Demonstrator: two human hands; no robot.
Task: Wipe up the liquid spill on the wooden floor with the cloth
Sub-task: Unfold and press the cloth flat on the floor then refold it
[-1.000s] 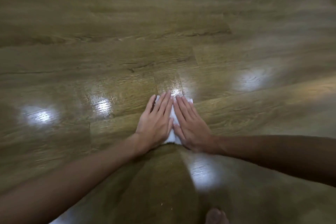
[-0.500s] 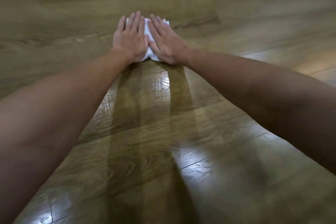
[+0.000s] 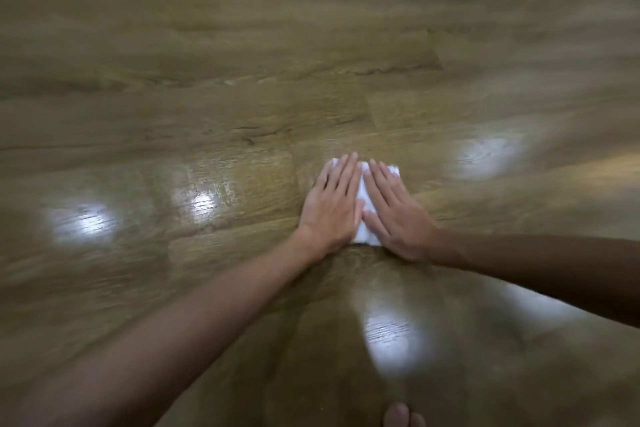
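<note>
Head view finds wiping in hand: left hand (image 3: 330, 208) and right hand (image 3: 398, 215), fingers straight, press the cloth (image 3: 366, 215) flat mid-floor (image 3: 242, 45), and the next stroke likely calls for even pressure across the sheen (image 3: 221, 194).

cloth (image 3: 366, 215): mostly under hands | toe (image 3: 401, 417): cut by edge | floor (image 3: 242, 45): blurred

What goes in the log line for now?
left hand: flat on cloth | right hand: flat on cloth | floor: shiny
</note>
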